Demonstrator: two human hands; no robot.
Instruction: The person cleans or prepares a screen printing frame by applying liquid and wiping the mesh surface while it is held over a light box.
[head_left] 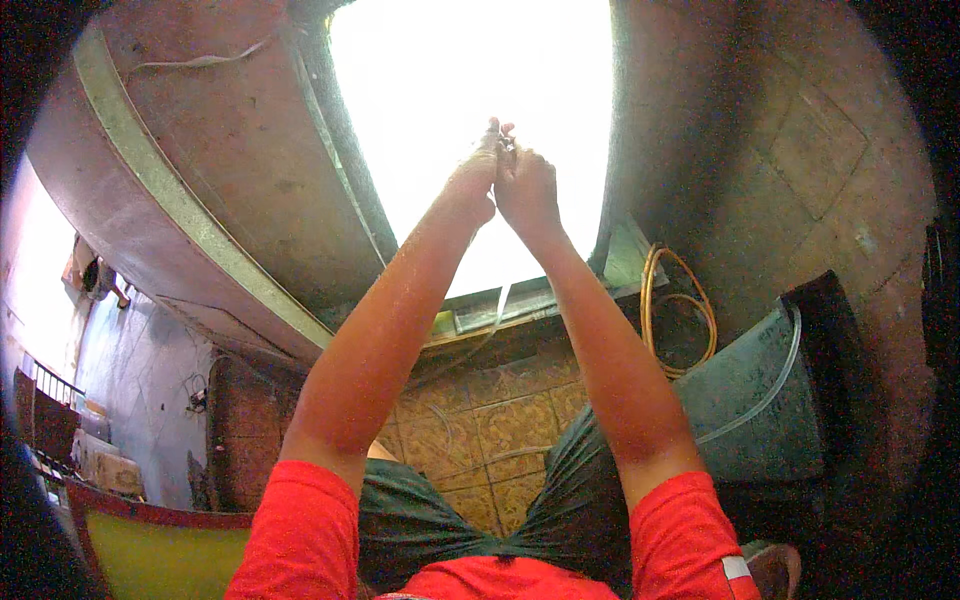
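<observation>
My two arms reach out and meet before a glaring bright opening. My left hand is closed, its fingers partly washed out by the light. Close beside it, my right hand is curled shut. A small shiny metallic piece shows between the fingertips, too small and overexposed to name. Below the hands a narrow white strip hangs over the lower ledge of the opening. Whether its upper end runs into my hands cannot be made out.
A coiled orange-yellow hose hangs right of the opening. Nearer stands a grey-green bin-like body with a pale tube along it. Patterned brown tiles cover the floor. At lower left is a yellow panel with red edging.
</observation>
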